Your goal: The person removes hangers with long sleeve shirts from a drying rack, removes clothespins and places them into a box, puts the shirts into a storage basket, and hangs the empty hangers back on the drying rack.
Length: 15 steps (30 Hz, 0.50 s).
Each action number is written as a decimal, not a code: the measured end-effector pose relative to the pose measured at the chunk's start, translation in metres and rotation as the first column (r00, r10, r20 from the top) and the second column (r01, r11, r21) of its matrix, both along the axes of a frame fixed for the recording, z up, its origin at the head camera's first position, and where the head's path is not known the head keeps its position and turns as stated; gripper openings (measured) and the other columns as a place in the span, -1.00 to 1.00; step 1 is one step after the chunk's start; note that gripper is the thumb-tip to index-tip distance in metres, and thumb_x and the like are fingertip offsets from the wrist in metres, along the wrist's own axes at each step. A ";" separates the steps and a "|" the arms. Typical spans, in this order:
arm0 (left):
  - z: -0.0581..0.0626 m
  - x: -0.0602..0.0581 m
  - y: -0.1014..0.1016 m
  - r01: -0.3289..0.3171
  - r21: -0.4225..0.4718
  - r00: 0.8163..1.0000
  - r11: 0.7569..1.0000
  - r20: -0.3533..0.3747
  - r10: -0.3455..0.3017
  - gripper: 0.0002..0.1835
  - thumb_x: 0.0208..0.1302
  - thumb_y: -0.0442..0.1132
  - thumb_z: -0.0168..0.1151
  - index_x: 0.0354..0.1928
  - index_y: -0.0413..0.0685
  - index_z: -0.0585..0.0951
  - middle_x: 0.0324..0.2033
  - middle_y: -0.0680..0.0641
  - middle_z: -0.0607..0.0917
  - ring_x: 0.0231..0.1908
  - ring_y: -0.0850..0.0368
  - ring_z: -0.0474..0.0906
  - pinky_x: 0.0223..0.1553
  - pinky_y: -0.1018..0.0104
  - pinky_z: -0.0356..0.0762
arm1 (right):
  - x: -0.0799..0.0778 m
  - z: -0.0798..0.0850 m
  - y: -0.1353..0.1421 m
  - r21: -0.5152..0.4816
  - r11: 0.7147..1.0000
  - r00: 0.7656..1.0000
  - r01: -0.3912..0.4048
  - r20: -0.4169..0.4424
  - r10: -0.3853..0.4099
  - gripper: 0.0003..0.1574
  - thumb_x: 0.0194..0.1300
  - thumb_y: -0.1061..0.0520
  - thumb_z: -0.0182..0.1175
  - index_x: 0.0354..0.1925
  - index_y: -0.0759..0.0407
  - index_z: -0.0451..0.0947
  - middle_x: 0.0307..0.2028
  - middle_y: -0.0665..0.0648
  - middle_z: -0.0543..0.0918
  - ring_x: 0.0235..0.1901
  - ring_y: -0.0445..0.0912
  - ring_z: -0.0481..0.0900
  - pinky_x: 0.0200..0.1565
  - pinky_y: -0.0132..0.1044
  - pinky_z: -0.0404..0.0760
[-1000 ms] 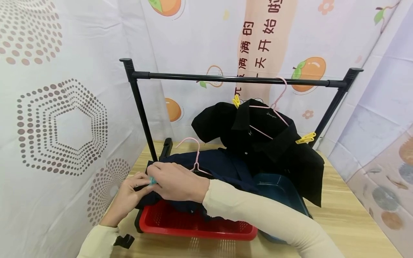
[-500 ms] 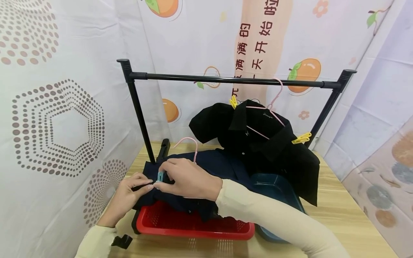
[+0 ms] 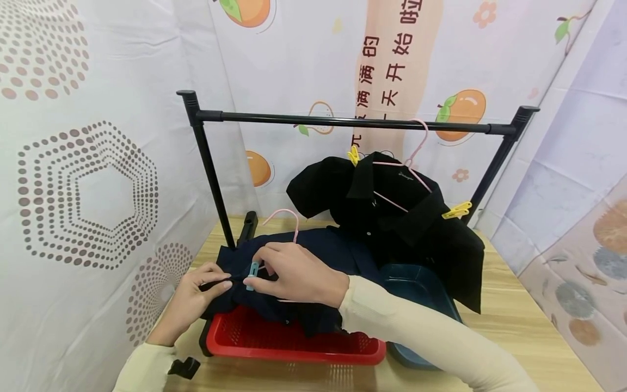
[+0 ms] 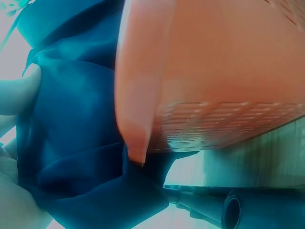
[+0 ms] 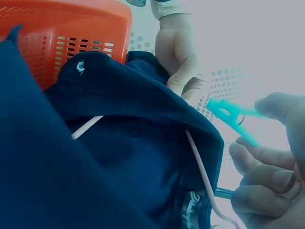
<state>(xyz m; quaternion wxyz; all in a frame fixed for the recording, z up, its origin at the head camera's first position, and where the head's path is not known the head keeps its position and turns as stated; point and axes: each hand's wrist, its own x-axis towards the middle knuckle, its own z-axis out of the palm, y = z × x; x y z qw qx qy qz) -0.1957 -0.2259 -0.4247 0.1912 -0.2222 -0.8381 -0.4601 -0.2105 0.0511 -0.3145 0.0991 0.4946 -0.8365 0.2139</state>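
Note:
A navy shirt [image 3: 318, 242] on a pink hanger [image 3: 295, 219] lies over the front of the red basket [image 3: 294, 354]. My left hand [image 3: 192, 294] pinches the cloth at the shirt's left end; in the left wrist view the thumb [image 4: 31, 83] presses on the fabric. My right hand [image 3: 301, 275] pinches a light blue clothespin [image 3: 252, 276] by its handles, between thumb and fingers. In the right wrist view the clothespin [image 5: 228, 114] is beside the shirt's shoulder edge, apart from the cloth. The hanger's wire [image 5: 200, 162] shows inside the collar.
A black clothes rack [image 3: 313, 118] spans the wooden table. From its bar hangs a black shirt [image 3: 338, 188] on a pink hanger, with yellow clothespins [image 3: 458, 210] at its shoulders. A dark blue tray [image 3: 416, 283] stands behind my right forearm. Patterned curtains [image 3: 98, 190] enclose the space.
My right hand has moved right, drawing the clothespin away from my left fingertips and turning it more upright. The left hand keeps its pinch on the shirt. The head view has shifted slightly.

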 end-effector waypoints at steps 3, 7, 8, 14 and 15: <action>0.000 0.000 0.000 0.003 0.011 1.000 1.000 -0.004 -0.003 -0.79 0.22 -0.52 0.41 -0.13 -0.18 0.82 -0.28 0.06 0.65 -0.20 0.25 0.57 -0.15 0.48 0.51 | 0.000 -0.001 0.002 -0.003 1.000 1.000 0.007 0.003 -0.007 -0.63 0.44 -0.18 0.29 -0.03 0.05 0.65 -0.31 -0.08 0.59 -0.36 -0.31 0.49 -0.32 -0.60 0.47; 0.001 0.001 0.001 0.015 0.030 1.000 0.999 0.003 -0.015 -0.80 0.24 -0.52 0.40 -0.13 -0.21 0.82 -0.28 0.02 0.66 -0.20 0.24 0.56 -0.16 0.47 0.51 | 0.000 -0.004 0.007 -0.021 1.000 1.000 0.003 -0.009 -0.003 -0.62 0.43 -0.17 0.30 -0.02 0.07 0.66 -0.33 -0.05 0.60 -0.38 -0.30 0.46 -0.32 -0.57 0.47; 0.001 0.001 0.001 0.018 0.036 1.000 0.999 0.007 -0.018 -0.80 0.24 -0.52 0.39 -0.12 -0.21 0.81 -0.27 0.02 0.66 -0.19 0.24 0.56 -0.16 0.47 0.52 | -0.001 -0.005 0.008 -0.027 1.000 1.000 0.000 -0.012 0.000 -0.63 0.43 -0.16 0.31 -0.03 0.07 0.66 -0.34 -0.05 0.60 -0.39 -0.30 0.45 -0.34 -0.57 0.46; 0.000 0.001 -0.001 0.008 0.041 0.999 0.999 0.032 -0.009 -0.80 0.25 -0.50 0.39 -0.10 -0.21 0.81 -0.26 0.02 0.67 -0.17 0.25 0.57 -0.16 0.45 0.53 | -0.003 -0.009 0.016 -0.050 0.999 0.999 -0.011 -0.034 0.009 -0.64 0.42 -0.15 0.32 -0.05 0.07 0.65 -0.42 -0.07 0.52 -0.44 -0.30 0.41 -0.39 -0.52 0.40; 0.000 0.001 -0.001 0.006 0.039 0.999 0.999 0.034 -0.007 -0.80 0.26 -0.49 0.39 -0.10 -0.21 0.81 -0.25 0.03 0.67 -0.17 0.25 0.57 -0.16 0.45 0.53 | -0.003 -0.009 0.017 -0.052 0.999 0.999 -0.010 -0.035 0.009 -0.64 0.42 -0.16 0.32 -0.05 0.07 0.65 -0.42 -0.08 0.51 -0.44 -0.30 0.41 -0.39 -0.52 0.40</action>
